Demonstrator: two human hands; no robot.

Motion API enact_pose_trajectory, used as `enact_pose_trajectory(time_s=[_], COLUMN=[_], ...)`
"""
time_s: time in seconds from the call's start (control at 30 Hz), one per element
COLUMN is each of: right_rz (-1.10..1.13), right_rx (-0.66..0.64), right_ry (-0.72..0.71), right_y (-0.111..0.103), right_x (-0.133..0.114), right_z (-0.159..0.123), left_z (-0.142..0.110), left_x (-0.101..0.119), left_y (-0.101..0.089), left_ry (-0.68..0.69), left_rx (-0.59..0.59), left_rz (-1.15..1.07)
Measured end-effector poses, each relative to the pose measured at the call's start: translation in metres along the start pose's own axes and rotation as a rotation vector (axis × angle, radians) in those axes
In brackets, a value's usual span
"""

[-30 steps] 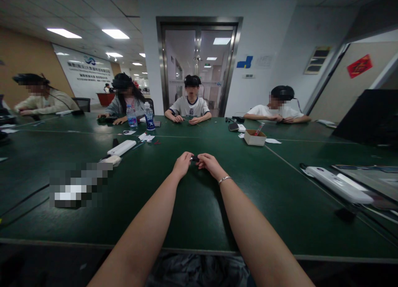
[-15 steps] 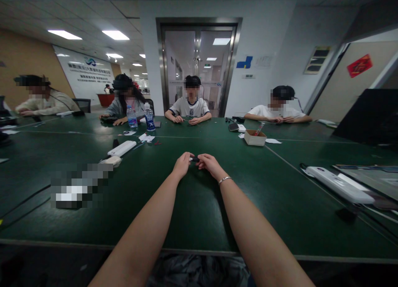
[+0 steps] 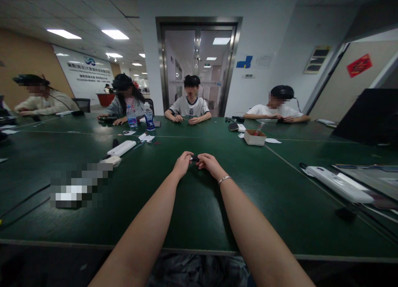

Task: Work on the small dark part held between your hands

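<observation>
Between my two hands is a small dark object with a shiny, metal-like end on its left; it is too small to name its kind. My left hand pinches the shiny end. The fingers of my right hand are closed on the dark end, and a silver bracelet circles that wrist. Both hands are just above or resting on the green table; I cannot tell which. My fingers partly cover the object.
Left of my arms lie a white power strip and a blurred-out item. A small cardboard box stands ahead to the right, two bottles ahead to the left. Another white device lies at right. Several people sit across the table.
My hands stay almost in place, still holding the small dark object. Across the table, the person at right has shifted their head and hands slightly.
</observation>
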State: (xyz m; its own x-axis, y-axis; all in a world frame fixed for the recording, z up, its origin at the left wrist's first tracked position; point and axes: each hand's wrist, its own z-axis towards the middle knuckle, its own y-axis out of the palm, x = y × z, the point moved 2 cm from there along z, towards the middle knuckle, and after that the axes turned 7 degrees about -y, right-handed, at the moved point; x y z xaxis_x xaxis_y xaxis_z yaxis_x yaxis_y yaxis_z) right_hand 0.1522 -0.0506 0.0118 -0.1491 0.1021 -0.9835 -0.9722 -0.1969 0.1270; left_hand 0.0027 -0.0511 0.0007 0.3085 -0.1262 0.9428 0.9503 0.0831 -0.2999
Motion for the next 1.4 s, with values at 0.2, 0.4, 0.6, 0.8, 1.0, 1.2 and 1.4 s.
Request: enact_pose_trajectory(time_s=[0.2,0.4,0.6,0.8,1.0,1.2,1.4], right_rz=[-0.002,-0.012,-0.013,-0.004,-0.009,-0.01,-0.016], right_rx=[-0.008,-0.001,-0.002,-0.002,0.006,0.001,-0.003], right_ry=[-0.007,-0.009,-0.003,-0.007,-0.009,-0.009,-0.013], right_y=[-0.0011,-0.001,-0.0008,-0.0009,-0.0008,-0.0016,-0.0016], right_x=[0.0019,0.0018,0.0027,0.0037,0.0028,0.0033,0.0025], right_z=[0.0011,0.0014,0.0024,0.0031,0.0022,0.0025,0.0017], left_z=[-0.0027,-0.0023,-0.0026,-0.0029,-0.0023,-0.0032,-0.0017], left_x=[0.0038,0.0032,0.0051,0.0049,0.002,0.0041,0.0021], left_y=[-0.0017,-0.0013,-0.0004,-0.0011,-0.0001,-0.0001,0.0004], left_ry=[-0.004,0.041,0.048,-0.001,0.017,0.051,0.044], left_rx=[0.001,0.007,-0.006,-0.003,-0.023,-0.031,-0.031], left_rz=[0.022,0.062,0.038,0.04,0.041,0.041,0.03])
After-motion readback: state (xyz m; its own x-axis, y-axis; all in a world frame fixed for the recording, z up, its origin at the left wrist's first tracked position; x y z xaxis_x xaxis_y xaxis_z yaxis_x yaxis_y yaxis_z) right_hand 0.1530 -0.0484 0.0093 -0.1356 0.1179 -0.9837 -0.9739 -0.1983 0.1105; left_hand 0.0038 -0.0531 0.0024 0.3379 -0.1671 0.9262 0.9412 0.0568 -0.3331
